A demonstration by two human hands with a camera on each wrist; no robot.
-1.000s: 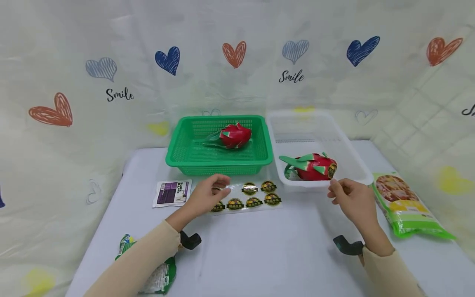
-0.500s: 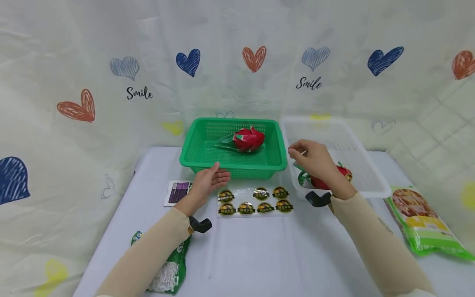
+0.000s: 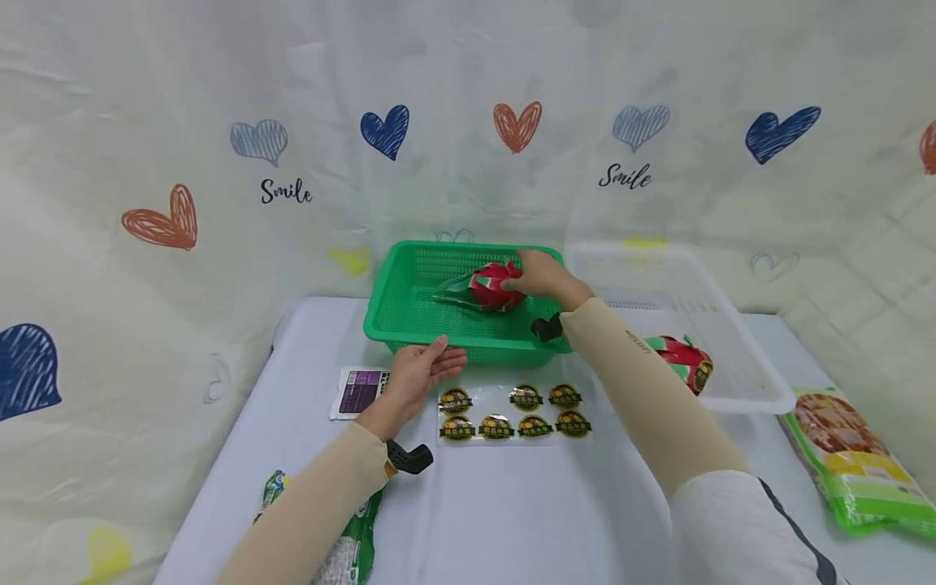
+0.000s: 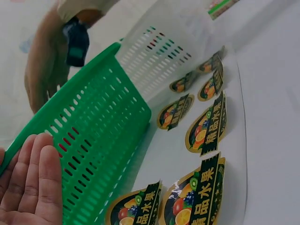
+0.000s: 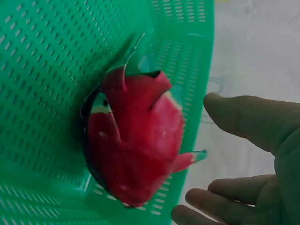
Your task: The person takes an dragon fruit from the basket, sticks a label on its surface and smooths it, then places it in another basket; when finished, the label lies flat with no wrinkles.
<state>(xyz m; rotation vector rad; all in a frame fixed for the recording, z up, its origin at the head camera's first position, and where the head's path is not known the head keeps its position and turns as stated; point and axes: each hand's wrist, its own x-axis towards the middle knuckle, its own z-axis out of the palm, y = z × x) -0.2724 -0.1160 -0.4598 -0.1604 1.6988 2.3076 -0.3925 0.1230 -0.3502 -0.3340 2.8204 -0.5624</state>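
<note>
In the head view, a red dragon fruit (image 3: 491, 288) with green leaf tips lies in the green basket (image 3: 468, 351). My right hand (image 3: 544, 275) is over the basket's right part, beside the fruit. The right wrist view shows its thumb and fingers (image 5: 239, 115) spread, with the dragon fruit (image 5: 136, 140) apart from them. My left hand (image 3: 424, 374) is at the basket's front wall. Its straight fingers (image 4: 44, 178) lie along the outside of that wall in the left wrist view. A second dragon fruit (image 3: 683, 361), bearing a round label, lies in the white basket (image 3: 760, 394), partly behind my right sleeve.
A sheet of round fruit stickers (image 3: 512, 414) lies before the green basket. A purple-and-white packet (image 3: 358, 394) is left of it. One green bag (image 3: 358, 536) lies partly under my left arm, and another food bag (image 3: 851, 455) lies at the right.
My right hand has moved left, from the labelled dragon fruit at the white basket to over the green basket. My left hand has moved from above the stickers to the green basket's front wall.
</note>
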